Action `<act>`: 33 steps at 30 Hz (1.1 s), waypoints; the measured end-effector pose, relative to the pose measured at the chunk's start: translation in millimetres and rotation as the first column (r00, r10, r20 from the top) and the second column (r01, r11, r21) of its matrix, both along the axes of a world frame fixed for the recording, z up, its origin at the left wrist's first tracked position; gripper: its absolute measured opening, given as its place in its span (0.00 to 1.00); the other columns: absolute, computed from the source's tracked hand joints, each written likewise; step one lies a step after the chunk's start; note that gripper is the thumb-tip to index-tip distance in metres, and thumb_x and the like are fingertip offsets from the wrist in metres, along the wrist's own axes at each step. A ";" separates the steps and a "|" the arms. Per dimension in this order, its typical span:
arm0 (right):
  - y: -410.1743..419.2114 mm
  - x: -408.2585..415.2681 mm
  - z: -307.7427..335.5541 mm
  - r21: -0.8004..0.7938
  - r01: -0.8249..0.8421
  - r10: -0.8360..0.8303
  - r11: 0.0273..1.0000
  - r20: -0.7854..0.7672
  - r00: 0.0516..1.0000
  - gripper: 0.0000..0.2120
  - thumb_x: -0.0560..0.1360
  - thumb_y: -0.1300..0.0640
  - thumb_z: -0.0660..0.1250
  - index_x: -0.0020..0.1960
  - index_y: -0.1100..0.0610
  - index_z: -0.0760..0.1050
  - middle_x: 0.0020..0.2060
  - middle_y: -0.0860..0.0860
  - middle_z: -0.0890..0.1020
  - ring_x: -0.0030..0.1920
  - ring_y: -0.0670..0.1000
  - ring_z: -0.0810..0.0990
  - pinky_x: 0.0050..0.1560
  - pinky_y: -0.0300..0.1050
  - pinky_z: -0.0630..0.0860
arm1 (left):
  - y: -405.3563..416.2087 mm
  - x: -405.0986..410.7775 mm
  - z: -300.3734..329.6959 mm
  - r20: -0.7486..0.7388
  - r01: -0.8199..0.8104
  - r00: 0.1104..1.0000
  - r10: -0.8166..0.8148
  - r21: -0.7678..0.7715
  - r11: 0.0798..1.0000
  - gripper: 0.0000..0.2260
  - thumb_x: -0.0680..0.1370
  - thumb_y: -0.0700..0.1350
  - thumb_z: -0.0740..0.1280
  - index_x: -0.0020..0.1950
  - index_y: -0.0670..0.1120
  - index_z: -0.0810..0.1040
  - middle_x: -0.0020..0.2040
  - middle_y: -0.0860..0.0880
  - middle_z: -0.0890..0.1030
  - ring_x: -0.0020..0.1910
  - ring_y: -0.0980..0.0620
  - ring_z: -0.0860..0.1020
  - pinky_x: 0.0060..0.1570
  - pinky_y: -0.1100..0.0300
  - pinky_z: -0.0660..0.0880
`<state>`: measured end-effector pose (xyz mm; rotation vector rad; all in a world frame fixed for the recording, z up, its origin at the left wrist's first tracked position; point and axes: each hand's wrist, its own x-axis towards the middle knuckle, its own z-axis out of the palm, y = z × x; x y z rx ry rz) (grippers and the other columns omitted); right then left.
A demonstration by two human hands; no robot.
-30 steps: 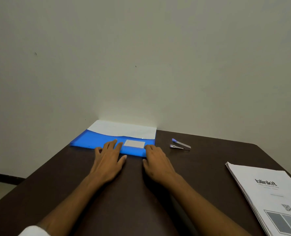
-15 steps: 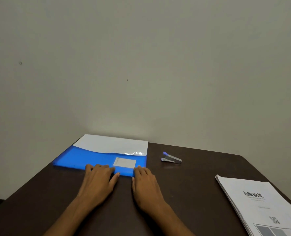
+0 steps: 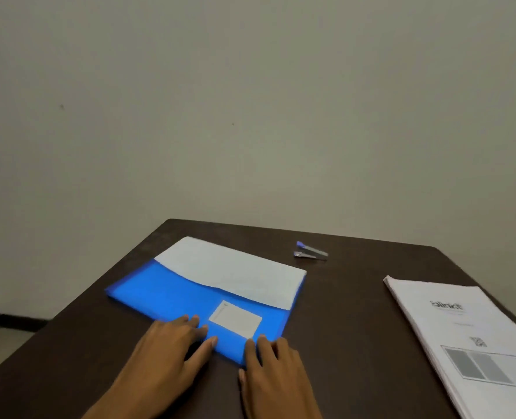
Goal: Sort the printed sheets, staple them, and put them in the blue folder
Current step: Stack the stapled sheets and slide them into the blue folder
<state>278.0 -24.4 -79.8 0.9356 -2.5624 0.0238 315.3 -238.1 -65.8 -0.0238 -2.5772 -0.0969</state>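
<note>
Step in hand: judged as squaring the flat blue plastic folder (image 3: 172, 297) on the dark brown tabletop (image 3: 350, 343) before you load more sheets.
Folder position: it lies flat near the far left of the tabletop, slightly skewed, with a white sheet (image 3: 235, 273) showing out of its pocket and a pale label window (image 3: 235, 320) near the front edge.
Left hand (image 3: 166, 352): grip apart, fingers straight, fingertips pressing the folder's near edge.
Right hand (image 3: 273, 370): grip apart, fingertips touching the near right corner.
Technique: press evenly with both hands; uneven pressure will rotate the slick plastic.
Remaining stock: the thick white stack of printed sheets (image 3: 468, 337) lies well apart at right.
Tool: the small silver-and-blue stapler (image 3: 309, 254) lies beyond the folder, untouched.
</note>
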 end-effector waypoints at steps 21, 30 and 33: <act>-64.7 -1.8 55.0 -0.241 0.228 -0.076 0.943 0.513 0.855 0.30 0.85 0.37 0.56 0.77 0.56 0.62 0.74 0.53 0.69 0.73 0.54 0.67 0.71 0.49 0.67 | -47.6 -0.7 32.1 0.082 -0.041 0.997 0.012 0.356 0.934 0.12 0.78 0.50 0.76 0.37 0.49 0.80 0.37 0.56 0.81 0.37 0.55 0.80 0.39 0.59 0.78; -111.0 -13.1 55.4 0.009 0.259 -0.248 0.966 0.322 0.914 0.16 0.83 0.52 0.67 0.66 0.58 0.71 0.59 0.57 0.79 0.59 0.57 0.78 0.58 0.50 0.74 | -33.5 -60.2 8.7 0.228 -0.046 0.973 -0.021 0.282 0.958 0.21 0.86 0.48 0.63 0.79 0.43 0.70 0.76 0.44 0.75 0.75 0.46 0.73 0.77 0.46 0.67; -115.8 -22.1 56.7 0.062 0.229 -0.237 0.971 0.322 0.917 0.10 0.83 0.56 0.68 0.62 0.58 0.76 0.54 0.56 0.82 0.55 0.57 0.81 0.54 0.50 0.79 | -30.9 -64.5 3.0 0.278 -0.087 0.961 0.005 0.283 0.955 0.23 0.87 0.47 0.62 0.81 0.43 0.66 0.79 0.43 0.71 0.78 0.45 0.69 0.80 0.46 0.63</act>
